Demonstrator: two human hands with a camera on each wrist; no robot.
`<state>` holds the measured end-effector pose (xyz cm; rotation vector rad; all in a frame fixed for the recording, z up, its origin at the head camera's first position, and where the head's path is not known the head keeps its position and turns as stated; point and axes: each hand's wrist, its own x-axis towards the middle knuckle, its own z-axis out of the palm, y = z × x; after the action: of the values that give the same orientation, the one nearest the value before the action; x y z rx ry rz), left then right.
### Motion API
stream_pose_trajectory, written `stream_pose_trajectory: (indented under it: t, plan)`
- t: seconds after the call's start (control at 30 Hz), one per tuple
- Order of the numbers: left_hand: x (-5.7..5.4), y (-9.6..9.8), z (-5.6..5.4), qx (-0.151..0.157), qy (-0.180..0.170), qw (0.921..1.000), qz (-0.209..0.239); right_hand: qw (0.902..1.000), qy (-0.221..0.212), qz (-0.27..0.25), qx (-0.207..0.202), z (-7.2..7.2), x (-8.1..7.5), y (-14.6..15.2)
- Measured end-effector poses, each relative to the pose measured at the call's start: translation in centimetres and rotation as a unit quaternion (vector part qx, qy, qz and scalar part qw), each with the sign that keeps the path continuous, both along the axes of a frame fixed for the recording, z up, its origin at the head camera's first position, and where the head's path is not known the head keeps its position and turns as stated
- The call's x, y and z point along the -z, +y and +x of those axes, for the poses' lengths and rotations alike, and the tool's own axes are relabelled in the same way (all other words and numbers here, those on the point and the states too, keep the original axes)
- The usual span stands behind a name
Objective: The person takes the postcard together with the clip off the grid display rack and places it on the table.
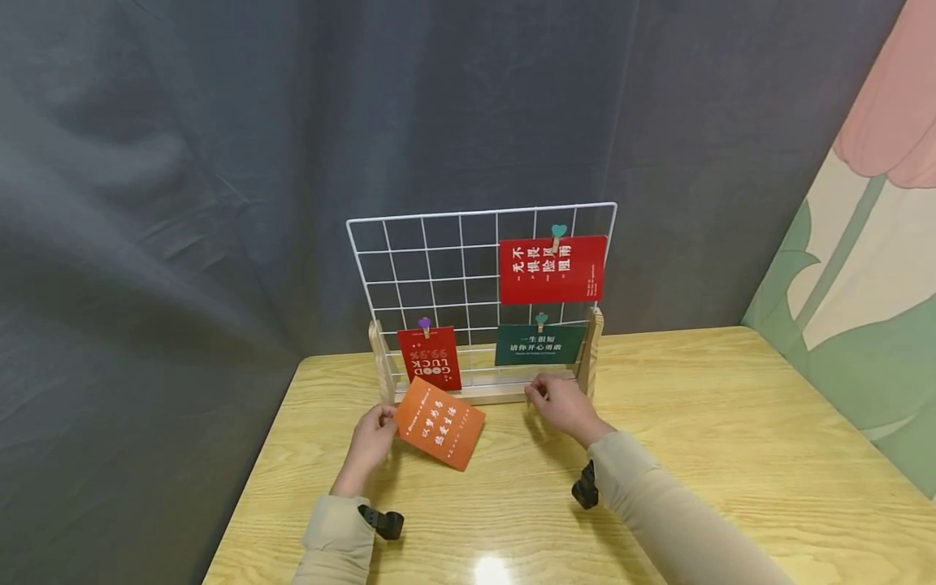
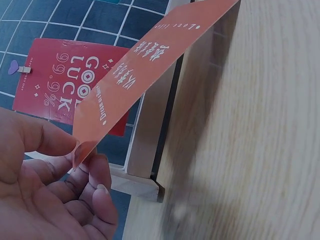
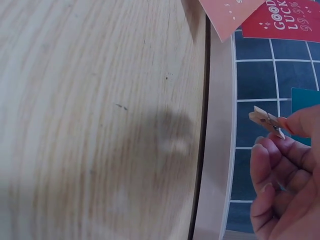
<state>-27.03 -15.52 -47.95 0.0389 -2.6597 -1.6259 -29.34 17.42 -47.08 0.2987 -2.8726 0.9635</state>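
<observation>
My left hand (image 1: pixel 371 439) pinches an orange card (image 1: pixel 440 424) by its left corner, between thumb and fingers. The card tilts above the table, in front of the rack's lower left. In the right wrist view my right hand (image 3: pixel 287 175) holds a small wooden clothespin (image 3: pixel 266 121) between thumb and forefinger. That hand is close to the wooden base of a white wire grid rack (image 1: pixel 446 280), below a green card (image 1: pixel 541 345). Behind the orange card hangs a red "GOOD LUCK" card (image 1: pixel 430 357), upside down, under a purple heart clip (image 1: pixel 425 325).
A larger red card (image 1: pixel 553 272) hangs at the rack's upper right from a teal heart clip (image 1: pixel 559 234). Another teal clip (image 1: pixel 541 320) holds the green card. The rack stands on a wooden table (image 1: pixel 702 422), before a dark curtain (image 1: pixel 453 106).
</observation>
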Motion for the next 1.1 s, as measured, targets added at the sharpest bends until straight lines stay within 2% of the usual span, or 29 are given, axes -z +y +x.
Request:
stream_pose_trajectory:
  t: [0.53, 0.8, 1.1]
  plan:
    - [0.6, -0.3, 0.1, 0.003, -0.008, 0.9997, -0.025, 0.9993, -0.033, 0.013, 0.006, -0.1, 1.0, 0.1]
    - [0.9, -0.1, 0.0, -0.013, -0.02, 0.9994, -0.026, 0.999, -0.039, 0.019, 0.008, -0.1, 1.4, 0.2]
    - [1.4, 0.0, -0.2, -0.025, -0.033, 0.9988, -0.027, 0.9975, -0.066, 0.015, 0.016, -0.1, 2.0, 0.5]
